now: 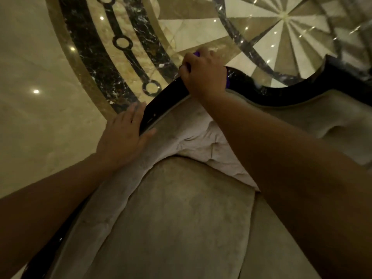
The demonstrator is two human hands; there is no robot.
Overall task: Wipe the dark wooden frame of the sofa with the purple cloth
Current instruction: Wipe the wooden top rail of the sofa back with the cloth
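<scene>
Here, the right hand (203,74) is pressing the purple cloth (196,54) (mostly hidden) onto the dark wooden frame (161,106), whose long axis is curving toward the left hand (123,135), flat, bracing it.

Dark wooden frame (161,105): glossy, black, curving along pale sofa (181,208) upholstery, running beneath the fingers. Purple cloth (197,54): bunched, mostly hidden, peeking out just beyond the fingertips, pressed on the frame.
</scene>
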